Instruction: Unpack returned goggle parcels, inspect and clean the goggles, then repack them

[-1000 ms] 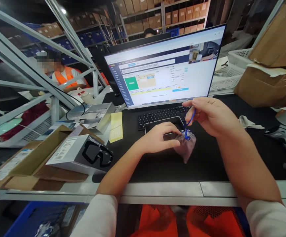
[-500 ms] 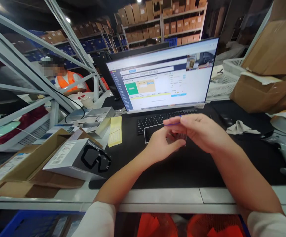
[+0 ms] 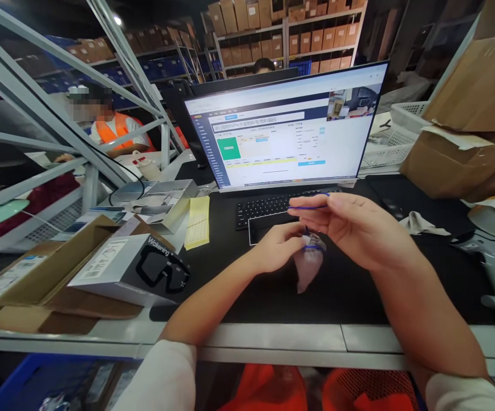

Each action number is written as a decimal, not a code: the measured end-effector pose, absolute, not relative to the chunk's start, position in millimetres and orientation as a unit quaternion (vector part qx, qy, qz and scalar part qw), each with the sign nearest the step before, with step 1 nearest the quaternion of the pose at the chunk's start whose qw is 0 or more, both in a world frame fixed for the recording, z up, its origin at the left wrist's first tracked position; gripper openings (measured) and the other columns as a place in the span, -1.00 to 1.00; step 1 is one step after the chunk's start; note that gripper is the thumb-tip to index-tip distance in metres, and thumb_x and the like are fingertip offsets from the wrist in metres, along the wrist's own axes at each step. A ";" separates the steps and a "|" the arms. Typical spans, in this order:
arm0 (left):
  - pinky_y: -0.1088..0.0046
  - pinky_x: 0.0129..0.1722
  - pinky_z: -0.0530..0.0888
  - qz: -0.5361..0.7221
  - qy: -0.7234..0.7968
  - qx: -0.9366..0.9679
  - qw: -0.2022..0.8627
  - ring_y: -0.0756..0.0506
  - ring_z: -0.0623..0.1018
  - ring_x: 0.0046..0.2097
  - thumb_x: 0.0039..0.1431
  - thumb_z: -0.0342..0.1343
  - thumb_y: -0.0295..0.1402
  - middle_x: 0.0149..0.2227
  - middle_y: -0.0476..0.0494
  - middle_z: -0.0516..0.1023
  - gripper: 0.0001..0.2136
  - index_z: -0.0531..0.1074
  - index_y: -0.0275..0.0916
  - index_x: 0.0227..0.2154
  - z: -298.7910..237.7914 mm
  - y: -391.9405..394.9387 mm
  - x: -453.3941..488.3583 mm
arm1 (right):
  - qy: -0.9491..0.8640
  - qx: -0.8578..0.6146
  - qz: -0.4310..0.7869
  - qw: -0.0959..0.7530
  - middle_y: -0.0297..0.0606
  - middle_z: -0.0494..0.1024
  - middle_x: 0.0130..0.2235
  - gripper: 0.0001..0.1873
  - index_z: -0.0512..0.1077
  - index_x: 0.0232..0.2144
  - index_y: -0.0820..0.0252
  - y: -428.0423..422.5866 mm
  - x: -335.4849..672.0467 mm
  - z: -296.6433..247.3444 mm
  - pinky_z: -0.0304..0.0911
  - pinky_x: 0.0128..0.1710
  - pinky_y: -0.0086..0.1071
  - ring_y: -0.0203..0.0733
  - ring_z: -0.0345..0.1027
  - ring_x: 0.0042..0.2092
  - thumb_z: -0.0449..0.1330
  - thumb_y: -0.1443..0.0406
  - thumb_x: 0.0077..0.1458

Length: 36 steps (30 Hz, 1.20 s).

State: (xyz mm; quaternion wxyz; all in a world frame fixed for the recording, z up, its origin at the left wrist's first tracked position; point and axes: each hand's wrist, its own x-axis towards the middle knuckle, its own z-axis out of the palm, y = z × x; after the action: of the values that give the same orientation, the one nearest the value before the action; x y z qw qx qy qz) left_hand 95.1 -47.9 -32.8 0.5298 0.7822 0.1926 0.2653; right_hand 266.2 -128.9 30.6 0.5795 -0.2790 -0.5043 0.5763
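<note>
Over the black desk mat, my left hand (image 3: 279, 246) is closed, thumb and fingers pinching the top of a small clear plastic bag (image 3: 308, 268) that hangs down, with blue around its neck. My right hand (image 3: 356, 225) is just to the right and slightly higher, its fingers pressed together. A thin blue band (image 3: 309, 208), perhaps a rubber band, runs along those fingers; how it is gripped is partly hidden. Behind my left hand lies a flat black rectangle with a white edge (image 3: 258, 229), in front of the keyboard (image 3: 264, 206).
A lit monitor (image 3: 290, 137) stands behind the keyboard. To the left are a goggles box (image 3: 132, 271) in an opened carton (image 3: 25, 285) and yellow slips (image 3: 197, 222). A scanner (image 3: 485, 265) and a cloth (image 3: 422, 222) lie right. A co-worker in an orange vest (image 3: 119, 136) sits beyond the frame.
The small plastic bag, mostly hidden between my hands before, now hangs visibly below my left fingers. My right hand has shifted slightly right, away from the left.
</note>
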 end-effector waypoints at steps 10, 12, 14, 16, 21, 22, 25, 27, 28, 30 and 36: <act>0.15 0.24 0.43 0.373 0.109 0.884 0.260 -0.20 0.51 0.21 0.36 0.08 -0.22 0.15 -0.32 0.50 -0.79 0.49 -0.20 -0.09 -33.2 -47.6 89.2 | -0.479 -0.348 0.465 0.658 -0.32 0.64 0.00 -0.73 0.56 -0.19 -0.03 -126.8 285.4 39.5 0.42 0.16 -0.10 0.00 0.50 0.13 0.30 -0.01 0.19; 0.12 0.25 0.43 0.363 0.129 0.899 0.209 -0.26 0.48 0.24 0.22 0.25 -0.06 0.21 -0.36 0.45 -0.62 0.47 -0.21 -0.04 -33.4 -49.7 90.7 | -0.480 -0.337 0.470 0.660 -0.32 0.63 0.01 -0.73 0.55 -0.18 -0.02 -126.7 281.4 38.4 0.42 0.16 -0.12 -0.01 0.49 0.13 0.29 -0.01 0.20; 0.07 0.21 0.45 0.368 0.179 0.896 0.172 -0.33 0.49 0.23 0.03 0.35 0.09 0.23 -0.40 0.42 -0.42 0.45 -0.21 -0.04 -33.7 -52.3 92.9 | -0.486 -0.342 0.475 0.649 -0.29 0.62 0.04 -0.70 0.54 -0.16 -0.01 -127.3 275.6 37.6 0.43 0.16 -0.11 0.00 0.49 0.15 0.26 -0.03 0.22; 0.02 0.17 0.47 0.372 0.230 0.887 0.146 -0.37 0.50 0.20 -0.05 0.37 0.16 0.23 -0.41 0.42 -0.36 0.44 -0.21 -0.05 -33.3 -54.3 94.4 | -0.491 -0.349 0.481 0.637 -0.27 0.60 0.07 -0.69 0.54 -0.16 0.01 -129.6 269.3 37.4 0.43 0.15 -0.10 0.01 0.47 0.16 0.23 -0.03 0.25; 0.12 0.10 0.49 0.368 0.227 0.895 0.106 -0.27 0.53 0.14 0.20 0.27 -0.17 0.13 -0.32 0.51 -0.71 0.43 -0.20 -0.12 -29.0 -51.5 89.8 | -0.494 -0.338 0.487 0.636 -0.30 0.59 0.07 -0.77 0.50 -0.31 0.03 -137.6 262.7 38.7 0.42 0.15 -0.11 0.01 0.45 0.18 0.22 0.05 0.27; 0.16 0.07 0.50 0.371 0.198 0.900 0.111 -0.23 0.55 0.10 0.21 0.25 -0.25 0.09 -0.29 0.53 -0.79 0.43 -0.20 -0.18 -27.7 -49.9 87.7 | -0.498 -0.335 0.483 0.638 -0.29 0.60 0.04 -0.77 0.49 -0.33 0.03 -137.2 265.6 38.6 0.42 0.14 -0.11 0.00 0.47 0.15 0.22 0.06 0.27; 0.21 0.03 0.51 0.375 0.119 0.909 0.139 -0.18 0.56 0.02 0.13 0.25 -0.41 0.00 -0.25 0.55 -0.86 0.35 -0.19 -0.39 -22.6 -45.9 80.9 | -0.524 -0.332 0.446 0.645 -0.25 0.64 -0.15 -0.74 0.49 -0.39 0.07 -128.8 286.1 37.4 0.43 0.05 -0.13 -0.04 0.54 -0.04 0.23 0.08 0.27; 0.19 0.09 0.50 0.363 0.099 0.911 0.166 -0.19 0.53 0.09 0.08 0.24 -0.49 0.04 -0.27 0.52 -0.81 0.31 -0.19 -0.45 -18.3 -44.5 76.2 | -0.557 -0.388 0.368 0.635 -0.22 0.62 -0.30 -0.69 0.47 -0.46 0.12 -121.1 305.4 37.0 0.39 -0.01 -0.16 -0.07 0.53 -0.17 0.22 0.10 0.28; 0.18 0.13 0.49 0.356 0.095 0.911 0.185 -0.20 0.52 0.13 0.07 0.23 -0.52 0.07 -0.28 0.51 -0.81 0.31 -0.19 -0.46 -16.0 -44.0 74.1 | -0.570 -0.451 0.304 0.615 -0.21 0.60 -0.35 -0.68 0.47 -0.48 0.13 -118.6 314.1 37.4 0.36 -0.03 -0.17 -0.07 0.51 -0.20 0.21 0.12 0.28; 0.15 0.19 0.46 0.343 0.088 0.909 0.219 -0.19 0.49 0.19 0.08 0.23 -0.55 0.11 -0.29 0.48 -0.82 0.34 -0.19 -0.45 -12.0 -43.3 70.7 | -0.573 -0.583 0.137 0.560 -0.17 0.59 -0.35 -0.75 0.52 -0.43 0.13 -119.2 324.9 39.6 0.29 -0.06 -0.15 -0.04 0.48 -0.22 0.24 0.14 0.25; 0.01 0.27 0.41 0.361 0.080 0.905 0.209 -0.25 0.42 0.28 0.12 0.28 -0.49 0.08 -0.27 0.52 -0.84 0.40 -0.19 -0.43 -6.4 -42.4 66.6 | -0.784 -0.471 0.055 0.402 -0.18 0.58 -0.13 -0.88 0.48 -0.23 0.05 -149.7 291.8 41.8 0.32 -0.11 -0.19 -0.02 0.46 -0.09 0.24 0.15 0.27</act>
State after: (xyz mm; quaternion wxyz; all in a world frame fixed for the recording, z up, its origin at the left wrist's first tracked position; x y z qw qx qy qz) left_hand 66.6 -42.4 -6.4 0.2090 0.9053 0.0801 0.3611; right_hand 291.8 -149.7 41.8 0.4019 -0.4705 -0.7837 0.0546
